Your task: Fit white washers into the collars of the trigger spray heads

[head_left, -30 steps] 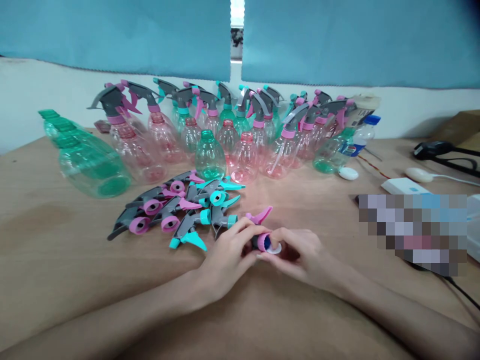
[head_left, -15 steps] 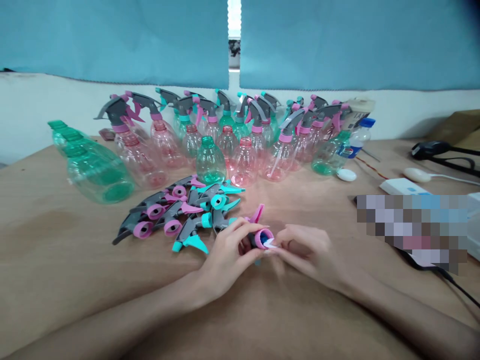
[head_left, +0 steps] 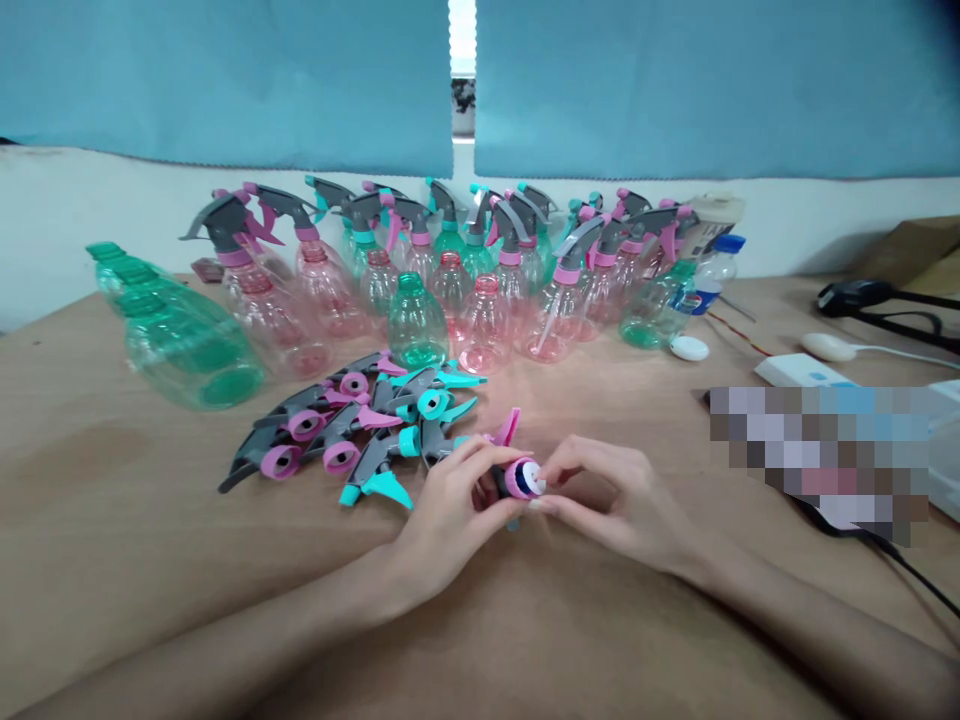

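Note:
My left hand [head_left: 450, 515] is closed around a spray trigger head [head_left: 514, 470] with a pink collar and pink lever, held low over the wooden table [head_left: 112, 520]. My right hand [head_left: 607, 495] pinches a small white ring [head_left: 531, 478] against the open mouth of the pink collar. Just left of my hands lies a pile of several loose trigger heads [head_left: 352, 425], grey with pink or teal collars.
Several pink and green spray bottles [head_left: 450, 280] stand in rows at the back, some capped. A stack of green bottles [head_left: 180, 330] lies on its side at the left. A white box [head_left: 799, 372], a cable [head_left: 885, 560] and other gear sit at the right.
The white ring, held beside the collar a second ago, now sits at the collar's mouth. My right fingers have shifted slightly up and left; the left hand has kept its grip.

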Demonstrator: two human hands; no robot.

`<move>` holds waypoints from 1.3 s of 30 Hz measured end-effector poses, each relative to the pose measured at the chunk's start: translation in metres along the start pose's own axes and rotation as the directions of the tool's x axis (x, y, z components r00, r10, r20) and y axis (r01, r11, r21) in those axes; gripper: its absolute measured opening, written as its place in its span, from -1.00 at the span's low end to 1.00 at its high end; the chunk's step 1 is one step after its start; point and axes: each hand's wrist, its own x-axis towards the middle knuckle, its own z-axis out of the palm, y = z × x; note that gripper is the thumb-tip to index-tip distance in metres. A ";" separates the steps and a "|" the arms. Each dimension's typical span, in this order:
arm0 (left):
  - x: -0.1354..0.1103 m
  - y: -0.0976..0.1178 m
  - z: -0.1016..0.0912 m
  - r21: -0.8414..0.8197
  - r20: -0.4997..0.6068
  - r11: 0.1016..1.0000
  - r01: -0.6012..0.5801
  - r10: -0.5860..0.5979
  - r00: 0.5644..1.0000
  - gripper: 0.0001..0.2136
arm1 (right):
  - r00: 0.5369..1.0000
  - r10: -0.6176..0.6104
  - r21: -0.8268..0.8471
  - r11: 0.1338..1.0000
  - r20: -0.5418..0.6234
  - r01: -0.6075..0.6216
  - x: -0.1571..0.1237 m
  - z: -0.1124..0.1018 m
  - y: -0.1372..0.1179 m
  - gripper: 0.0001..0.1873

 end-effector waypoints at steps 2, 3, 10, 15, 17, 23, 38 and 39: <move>0.000 0.001 0.000 0.000 -0.006 1.000 -0.003 0.003 1.000 -0.83 | 0.999 0.045 0.035 0.998 -0.004 -0.045 0.000 0.001 -0.001 -0.87; 0.000 0.001 0.000 0.000 -0.009 1.000 -0.006 0.006 1.000 -0.82 | 0.997 0.078 0.054 0.996 -0.009 -0.078 0.000 0.001 -0.001 -0.88; -0.001 -0.001 0.001 -0.017 -0.013 1.000 0.022 -0.022 1.000 -0.78 | 0.939 0.343 0.311 0.890 0.028 -0.334 -0.001 0.008 0.002 -0.87; 0.000 0.001 0.000 -0.037 -0.001 0.998 0.046 -0.046 0.999 -0.78 | 0.906 0.423 0.443 0.813 -0.002 -0.378 0.002 0.007 0.007 -0.79; 0.000 0.002 0.000 -0.039 0.002 0.998 0.048 -0.047 0.999 -0.78 | 0.906 0.423 0.438 0.815 -0.002 -0.379 0.004 0.005 0.007 -0.77; -0.002 0.003 0.001 0.029 -0.026 0.999 0.018 -0.017 1.000 -0.74 | 0.930 0.367 0.250 0.901 -0.007 -0.354 0.006 0.001 0.005 -0.83; -0.004 0.007 0.000 -0.001 -0.038 0.999 -0.049 0.048 0.998 -0.76 | 0.959 0.282 0.165 0.945 0.031 -0.283 0.003 0.000 0.000 -0.70; -0.004 0.007 0.000 -0.004 -0.040 0.999 -0.048 0.048 0.998 -0.75 | 0.960 0.279 0.162 0.946 0.025 -0.279 0.003 -0.001 0.000 -0.71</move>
